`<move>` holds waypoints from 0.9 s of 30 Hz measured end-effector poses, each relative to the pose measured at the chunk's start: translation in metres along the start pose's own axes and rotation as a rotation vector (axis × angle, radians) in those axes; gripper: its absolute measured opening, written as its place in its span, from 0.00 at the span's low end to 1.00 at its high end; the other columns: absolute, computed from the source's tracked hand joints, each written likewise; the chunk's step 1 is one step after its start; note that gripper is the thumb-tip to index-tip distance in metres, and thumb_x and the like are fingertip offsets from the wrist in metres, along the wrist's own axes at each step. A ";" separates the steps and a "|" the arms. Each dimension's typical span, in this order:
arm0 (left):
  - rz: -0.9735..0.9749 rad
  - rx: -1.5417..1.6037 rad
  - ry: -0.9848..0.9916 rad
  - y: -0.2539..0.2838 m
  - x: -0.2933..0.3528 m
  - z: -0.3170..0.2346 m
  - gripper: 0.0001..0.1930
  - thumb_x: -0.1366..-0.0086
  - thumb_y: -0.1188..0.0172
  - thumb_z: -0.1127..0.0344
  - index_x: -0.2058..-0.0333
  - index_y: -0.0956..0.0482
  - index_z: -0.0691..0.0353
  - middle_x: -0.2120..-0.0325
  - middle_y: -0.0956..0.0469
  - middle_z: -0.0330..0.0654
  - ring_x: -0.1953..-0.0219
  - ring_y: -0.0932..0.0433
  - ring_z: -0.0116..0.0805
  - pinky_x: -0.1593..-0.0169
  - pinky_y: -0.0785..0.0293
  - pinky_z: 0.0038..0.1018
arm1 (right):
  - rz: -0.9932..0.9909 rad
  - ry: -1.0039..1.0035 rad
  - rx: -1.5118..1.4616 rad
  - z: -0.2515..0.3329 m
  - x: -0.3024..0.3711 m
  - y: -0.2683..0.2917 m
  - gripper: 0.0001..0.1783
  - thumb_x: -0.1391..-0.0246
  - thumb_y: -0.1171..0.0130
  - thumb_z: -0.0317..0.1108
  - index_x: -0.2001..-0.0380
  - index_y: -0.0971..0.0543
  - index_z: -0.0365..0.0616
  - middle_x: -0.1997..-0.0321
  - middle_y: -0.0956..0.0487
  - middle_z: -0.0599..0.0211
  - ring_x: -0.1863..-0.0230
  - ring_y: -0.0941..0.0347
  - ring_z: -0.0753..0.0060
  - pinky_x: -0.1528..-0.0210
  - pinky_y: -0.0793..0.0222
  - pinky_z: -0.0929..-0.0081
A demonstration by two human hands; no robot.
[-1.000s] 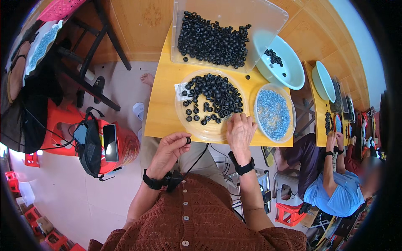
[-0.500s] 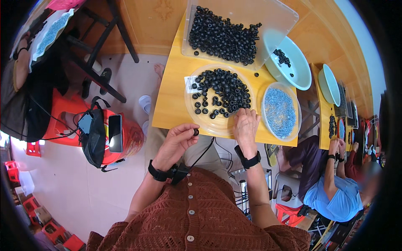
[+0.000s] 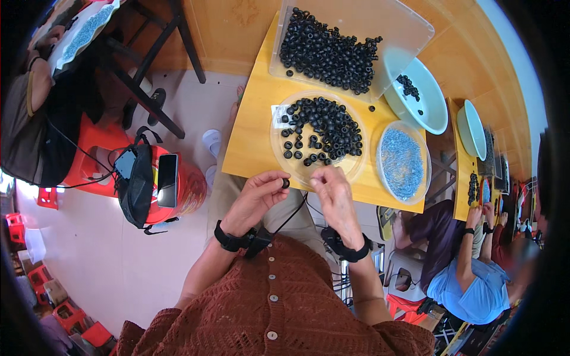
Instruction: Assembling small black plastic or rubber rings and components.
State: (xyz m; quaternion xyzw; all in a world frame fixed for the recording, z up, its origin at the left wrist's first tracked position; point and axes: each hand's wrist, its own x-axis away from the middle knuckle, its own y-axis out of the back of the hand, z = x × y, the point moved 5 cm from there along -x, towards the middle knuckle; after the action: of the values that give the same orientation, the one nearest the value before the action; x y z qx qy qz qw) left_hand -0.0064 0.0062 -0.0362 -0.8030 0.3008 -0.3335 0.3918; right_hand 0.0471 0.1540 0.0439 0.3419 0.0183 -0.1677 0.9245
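Between the thumb and fingers of my left hand (image 3: 252, 203) is a small round black plastic part (image 3: 285, 183) with a hole in it. My right hand (image 3: 336, 202) is closed in a pinch just to its right, apart from the part; whatever sits in its fingertips is too small to make out. Beyond both hands lies a shallow clear round tray (image 3: 276, 147), holding many loose black parts (image 3: 339, 132) of the same kind. At its right stands a clear bowl (image 3: 426, 181) full of small light-blue pieces (image 3: 401, 161).
A clear bin (image 3: 409, 35) of black parts stands at the yellow table's (image 3: 255, 118) back, beside a pale green basin (image 3: 438, 118). Left are a red stool (image 3: 187, 187), a black bag (image 3: 135, 193) and a phone (image 3: 168, 180). Co-workers sit at both sides.
My right hand has drawn back from the tray's near edge toward my left hand, fingers now pinched. My left hand keeps the black plastic part. The whole view has shifted slightly.
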 end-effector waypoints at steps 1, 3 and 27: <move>0.012 -0.004 -0.009 0.000 -0.002 0.001 0.10 0.39 0.47 0.73 0.58 0.27 0.67 0.68 0.24 0.39 0.66 0.24 0.26 0.60 0.26 0.19 | 0.040 0.051 -0.038 0.009 0.001 -0.004 0.04 0.53 0.46 0.25 0.72 0.28 0.37 0.72 0.29 0.57 0.67 0.36 0.55 0.64 0.39 0.64; 0.023 -0.007 -0.019 -0.002 -0.003 0.002 0.10 0.39 0.47 0.73 0.58 0.27 0.67 0.67 0.24 0.39 0.66 0.24 0.26 0.59 0.26 0.20 | 0.077 0.125 -0.066 0.019 0.003 -0.012 0.04 0.53 0.46 0.23 0.71 0.28 0.36 0.73 0.30 0.58 0.69 0.37 0.57 0.66 0.40 0.67; 0.152 -0.054 0.010 -0.008 -0.001 0.007 0.07 0.40 0.46 0.74 0.62 0.26 0.64 0.66 0.25 0.39 0.66 0.24 0.26 0.59 0.26 0.21 | 0.073 -0.187 -0.549 -0.002 0.008 -0.021 0.06 0.61 0.40 0.19 0.74 0.21 0.37 0.78 0.26 0.65 0.78 0.32 0.72 0.73 0.36 0.78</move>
State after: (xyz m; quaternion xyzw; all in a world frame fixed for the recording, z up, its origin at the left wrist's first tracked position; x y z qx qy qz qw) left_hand -0.0001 0.0136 -0.0332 -0.7865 0.3716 -0.2987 0.3924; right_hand 0.0483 0.1378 0.0280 0.0624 -0.0347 -0.1539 0.9855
